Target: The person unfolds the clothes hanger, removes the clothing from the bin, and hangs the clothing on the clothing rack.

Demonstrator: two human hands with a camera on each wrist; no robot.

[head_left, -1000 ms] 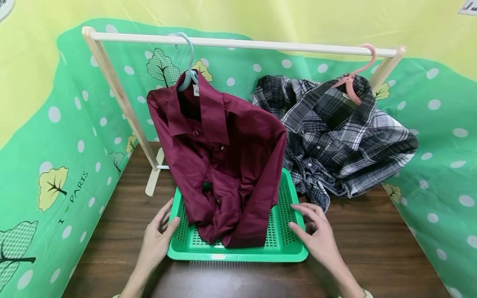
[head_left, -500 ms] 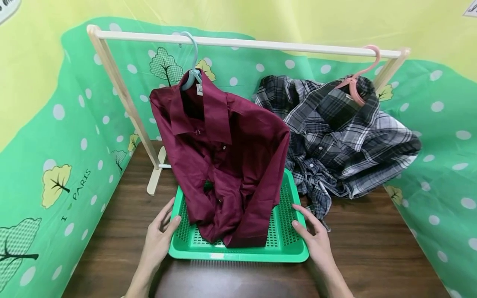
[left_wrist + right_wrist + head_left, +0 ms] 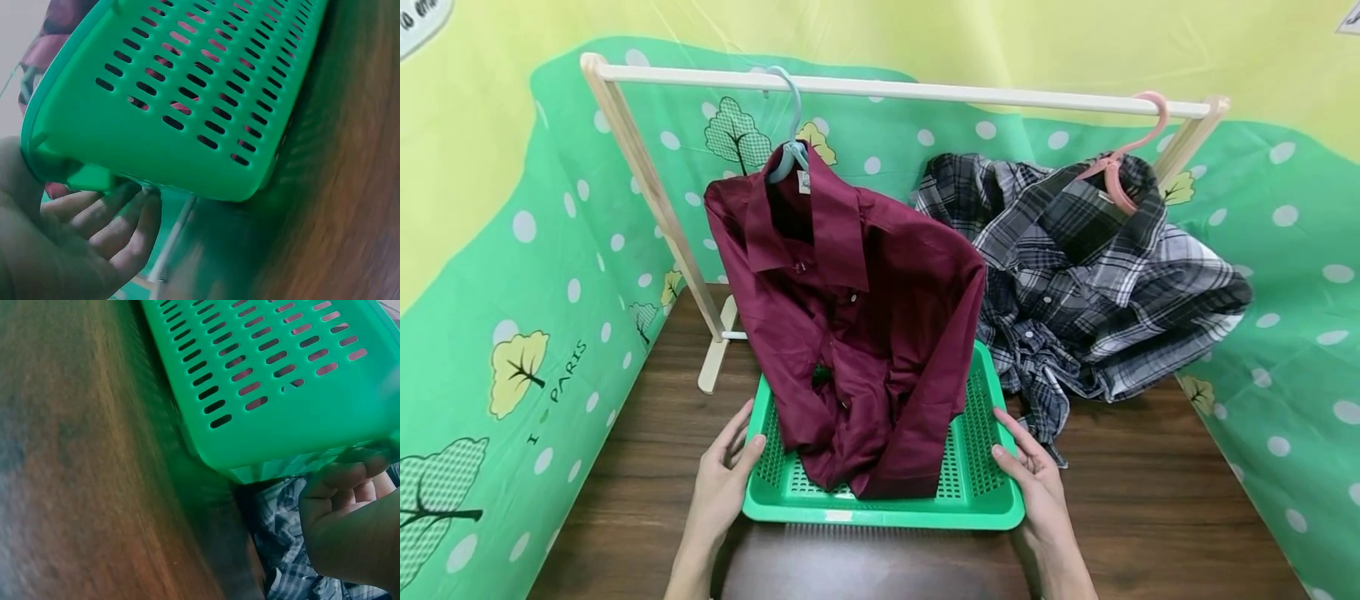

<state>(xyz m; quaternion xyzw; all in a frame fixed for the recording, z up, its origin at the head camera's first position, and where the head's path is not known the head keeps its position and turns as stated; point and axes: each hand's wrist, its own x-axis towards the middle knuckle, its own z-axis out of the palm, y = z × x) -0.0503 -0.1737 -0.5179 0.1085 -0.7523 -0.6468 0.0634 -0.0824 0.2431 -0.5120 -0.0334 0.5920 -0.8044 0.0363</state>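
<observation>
A green plastic basket point(image 3: 883, 518) with slotted walls sits in front of me on the table. My left hand point(image 3: 721, 475) holds its left side, thumb on the rim and fingers curled outside the wall, as the left wrist view also shows. On the opposite side my right hand point(image 3: 1037, 479) grips the rim, with fingers bent beneath it in the right wrist view. A maroon button shirt point(image 3: 880, 333) hangs from a light blue hanger point(image 3: 793, 108); its lower part and sleeves drop into the basket.
A pale wooden rack point(image 3: 647, 179) with a white bar point(image 3: 970, 93) stands behind. At the right, a black and white plaid shirt point(image 3: 1075, 275) hangs on a pink hanger point(image 3: 1157, 117), its hem on the table point(image 3: 1157, 500). Printed green and yellow cloth point(image 3: 497, 250) surrounds everything.
The head view has shifted slightly, so the scene sits a little further right. My right hand has closed in around the basket's rim. The left hand keeps its hold.
</observation>
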